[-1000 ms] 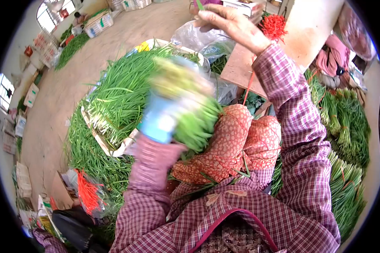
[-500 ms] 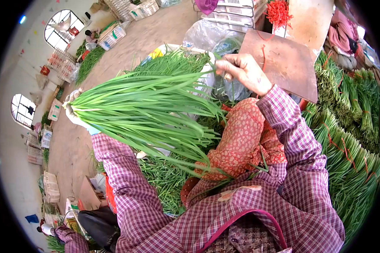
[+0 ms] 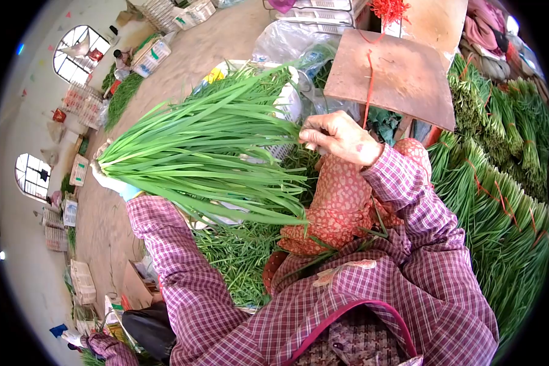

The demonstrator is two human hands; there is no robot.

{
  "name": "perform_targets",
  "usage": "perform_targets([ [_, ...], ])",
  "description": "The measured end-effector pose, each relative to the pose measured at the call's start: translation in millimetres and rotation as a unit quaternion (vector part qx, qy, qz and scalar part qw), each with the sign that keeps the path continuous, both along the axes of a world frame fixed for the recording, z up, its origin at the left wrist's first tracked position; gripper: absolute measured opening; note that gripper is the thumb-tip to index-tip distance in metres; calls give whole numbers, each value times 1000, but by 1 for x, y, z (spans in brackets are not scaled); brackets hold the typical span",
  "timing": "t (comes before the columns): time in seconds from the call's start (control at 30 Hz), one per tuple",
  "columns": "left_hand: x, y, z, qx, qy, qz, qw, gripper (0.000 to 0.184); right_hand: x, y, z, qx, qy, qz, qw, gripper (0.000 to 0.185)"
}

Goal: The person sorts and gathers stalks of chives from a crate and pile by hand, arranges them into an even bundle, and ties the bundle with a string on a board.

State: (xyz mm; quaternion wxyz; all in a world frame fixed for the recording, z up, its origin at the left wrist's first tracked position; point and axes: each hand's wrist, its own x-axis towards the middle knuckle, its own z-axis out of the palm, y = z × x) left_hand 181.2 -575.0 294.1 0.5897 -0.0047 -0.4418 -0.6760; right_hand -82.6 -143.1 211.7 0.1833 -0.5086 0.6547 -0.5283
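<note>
My left hand (image 3: 107, 171), in a pale glove, is closed round the root end of a large bunch of long green leaves (image 3: 207, 146). The leaves fan out to the right, above a white basket (image 3: 290, 100) of more greens. At the leaf tips, my right hand (image 3: 341, 135) is bare, its thumb and fingers pinched on the end of a green leaf. Below the bunch lies a heap of loose greens (image 3: 238, 256). Patterned red cloth (image 3: 335, 195) covers my lap, with a few loose leaves on it.
A brown board (image 3: 390, 76) with a red strip stands ahead on the right. Tied green bundles (image 3: 494, 207) are stacked at the right. Clear plastic bags (image 3: 287, 43) lie behind the basket. A co-worker's sleeve (image 3: 113, 349) shows at the lower left; another person (image 3: 122, 63) sits far off.
My right hand has moved down and slightly left, toward the leaf tips. The bunch, blurred and upright a second ago, now lies sideways, its root end at the left in my left hand.
</note>
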Motion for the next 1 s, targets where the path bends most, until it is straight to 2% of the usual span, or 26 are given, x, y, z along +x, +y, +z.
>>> perform_targets([
  [0.03,-1,1,0,18,-14,34,999,43,-1,0,-2,-15,25,-15,999,25],
  [0.13,3,-17,-7,17,-11,2,1000,42,-4,5,-1,-38,45,-65,996,20],
  [0.2,1,-11,-8,13,-20,5,1000,42,-10,5,-1,-54,100,-154,981,19],
  [0.23,-6,8,-4,25,-16,40,999,41,-11,7,0,-54,127,-195,971,21],
  [0.27,-10,20,-2,37,-13,75,996,41,-11,7,2,-53,127,-196,971,21],
  [0.33,-2,5,-7,45,-23,44,998,41,-9,3,7,-118,164,-208,957,20],
  [0.4,-1,-2,-9,-4,-40,56,998,43,-12,-3,6,-108,184,-212,954,19],
  [0.47,-1,-5,-10,-9,-45,60,997,44,-14,-9,9,-108,280,-186,936,18],
  [0.6,-1,-6,-11,11,-36,50,998,43,-12,-22,9,-32,248,-145,957,22],
  [0.77,7,-33,-19,5,-26,9,1000,42,-11,-32,6,-3,210,-131,969,23],
  [0.87,-3,5,-8,53,-19,27,998,34,-9,-35,7,11,189,-122,974,26],
  [1.0,-8,28,-4,101,-54,34,993,37,-11,-45,-9,-5,138,-122,983,25],
])
